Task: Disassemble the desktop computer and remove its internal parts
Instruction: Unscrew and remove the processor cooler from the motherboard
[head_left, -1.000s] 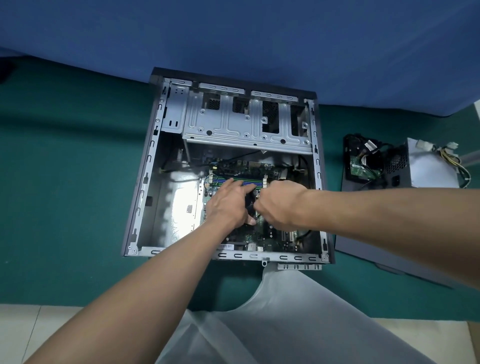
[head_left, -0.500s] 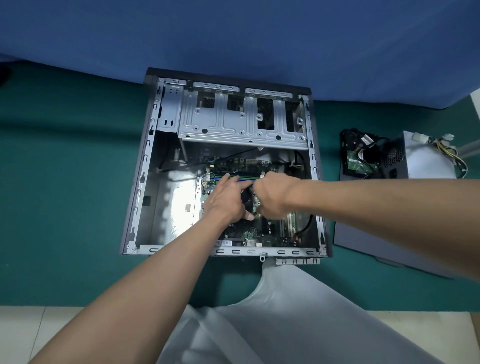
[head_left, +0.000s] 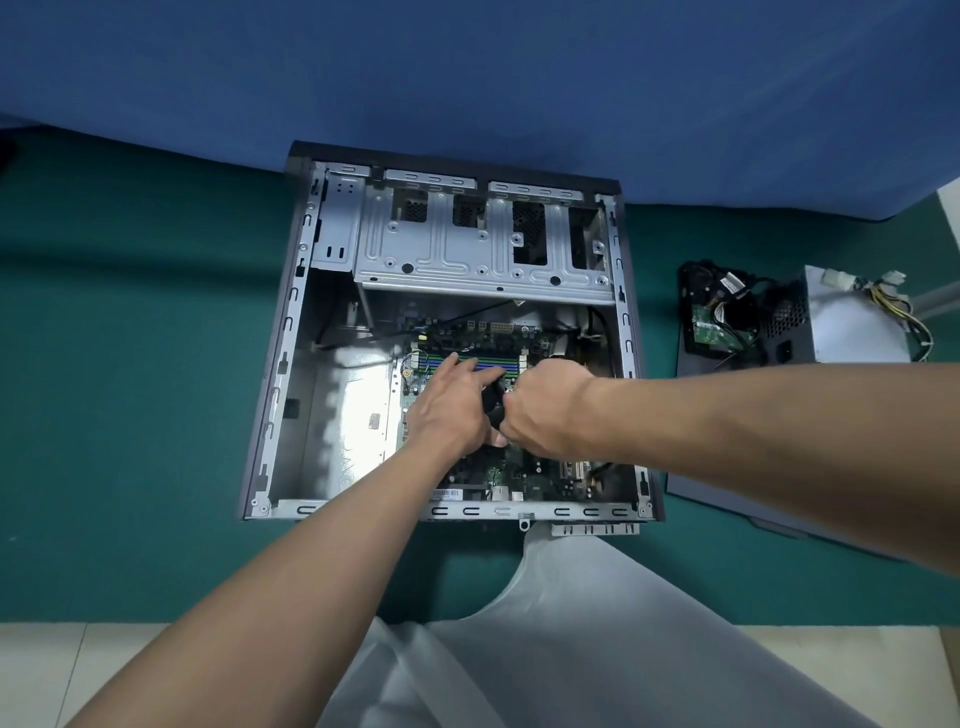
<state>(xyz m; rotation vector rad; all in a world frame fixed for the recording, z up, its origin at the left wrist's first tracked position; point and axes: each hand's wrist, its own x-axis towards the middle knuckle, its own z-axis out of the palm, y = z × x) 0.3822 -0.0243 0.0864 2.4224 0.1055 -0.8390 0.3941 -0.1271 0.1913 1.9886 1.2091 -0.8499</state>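
thing: black cooler (head_left: 493, 408), seated mid-way on the motherboard (head_left: 519, 470), nearer the right wall of the case (head_left: 283, 364) | grip: left hand (head_left: 449, 402) laid against it, fingers straight; right hand (head_left: 545, 410) curled round it | handling: judged rigid, moderately heavy, board beneath fragile; best held by opposite sides

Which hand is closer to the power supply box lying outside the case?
Right. The right hand is inside the case, left of the power supply; the left hand lies farther left.
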